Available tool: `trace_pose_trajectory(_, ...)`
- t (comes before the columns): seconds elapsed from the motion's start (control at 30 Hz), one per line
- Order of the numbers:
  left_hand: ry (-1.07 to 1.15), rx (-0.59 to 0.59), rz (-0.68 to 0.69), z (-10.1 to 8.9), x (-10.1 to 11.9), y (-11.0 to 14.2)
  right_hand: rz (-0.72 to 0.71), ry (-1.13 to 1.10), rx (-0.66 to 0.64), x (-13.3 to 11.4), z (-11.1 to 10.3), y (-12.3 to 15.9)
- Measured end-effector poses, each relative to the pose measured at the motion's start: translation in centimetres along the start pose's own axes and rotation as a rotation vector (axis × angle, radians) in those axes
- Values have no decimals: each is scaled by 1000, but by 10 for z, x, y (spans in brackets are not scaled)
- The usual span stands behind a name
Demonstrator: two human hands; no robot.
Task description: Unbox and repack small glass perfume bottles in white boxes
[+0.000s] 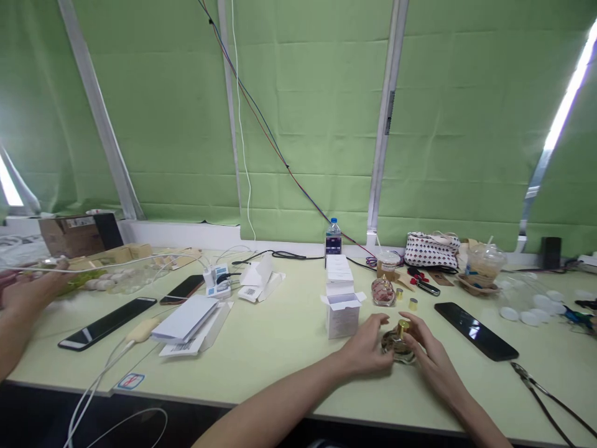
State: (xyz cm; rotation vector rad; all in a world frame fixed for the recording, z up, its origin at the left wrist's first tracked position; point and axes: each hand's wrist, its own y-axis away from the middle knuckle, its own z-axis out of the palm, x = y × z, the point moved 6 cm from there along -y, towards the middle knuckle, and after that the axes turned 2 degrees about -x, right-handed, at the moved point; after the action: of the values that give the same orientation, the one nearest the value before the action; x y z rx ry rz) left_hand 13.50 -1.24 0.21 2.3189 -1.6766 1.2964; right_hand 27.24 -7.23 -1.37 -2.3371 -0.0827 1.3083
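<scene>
A glass perfume bottle (398, 352) with a gold top stands on the table near its front edge. My left hand (368, 350) is closed around the bottle's left side. On the other side my right hand (428, 353) grips it, with fingers at the gold part and the glass. Just behind my left hand is a white box (342, 320) with raised flaps. Farther back sits a rounded pinkish glass bottle (383, 292), and two small gold caps (413, 304) lie beside it.
Black phones (476, 331) lie at right and left. Pliers (532, 381) rest at the right front edge. White folded boxes (191, 323) and a power strip (216, 281) are at left. Drink cups (387, 264) and a water bottle (333, 238) stand behind. Another person's arm (28, 305) reaches in from the left.
</scene>
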Motion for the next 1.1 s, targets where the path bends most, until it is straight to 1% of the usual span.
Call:
trace_pose_trajectory(0.1,-323,78,272,-18,25,6,-9,-20,-16,2,1,-1)
trace_pose_trajectory(0.17,-546,135,451,-29,36,14,-32,30,-28,1,3,-1)
trace_pose_trajectory(0.23,-716,248,595,-43,40,27,-55,98,-40,-2,3,-2)
trace_pose_trajectory(0.27,-770,328,641,-53,39,33,-58,125,-50,-3,3,-3)
trace_pose_trajectory(0.3,-800,417,660,-63,37,40,-54,146,-70,-5,2,-5)
trace_pose_trajectory(0.33,-806,503,644,-75,32,46,-47,164,-99,-7,1,-6)
trace_pose_trajectory(0.37,-789,573,600,-87,26,50,-40,185,-136,-10,0,-7)
trace_pose_trajectory(0.4,-755,610,541,-98,19,53,-35,214,-173,-13,-2,-9)
trace_pose_trajectory(0.43,-710,615,472,-108,11,54,-36,248,-212,-17,-4,-11)
trace_pose_trajectory(0.47,-658,596,397,-115,3,54,-45,289,-249,-21,-5,-13)
trace_pose_trajectory(0.57,-467,505,189,-125,-17,51,-95,392,-299,-36,-10,-21)
trace_pose_trajectory(0.67,-230,460,48,-121,-30,46,-137,385,-235,-54,-16,-34)
trace_pose_trajectory(0.73,-103,420,-6,-112,-35,44,-151,331,-149,-69,-19,-43)
trace_pose_trajectory(0.83,79,313,-82,-96,-41,41,-168,205,9,-88,-24,-52)
trace_pose_trajectory(0.9,192,254,-115,-86,-42,41,-178,97,74,-95,-23,-55)
trace_pose_trajectory(1.0,258,213,-83,-79,-35,43,-217,18,67,-104,-15,-55)
trace_pose_trajectory(1.1,246,193,-40,-75,-26,44,-265,71,6,-112,-3,-52)
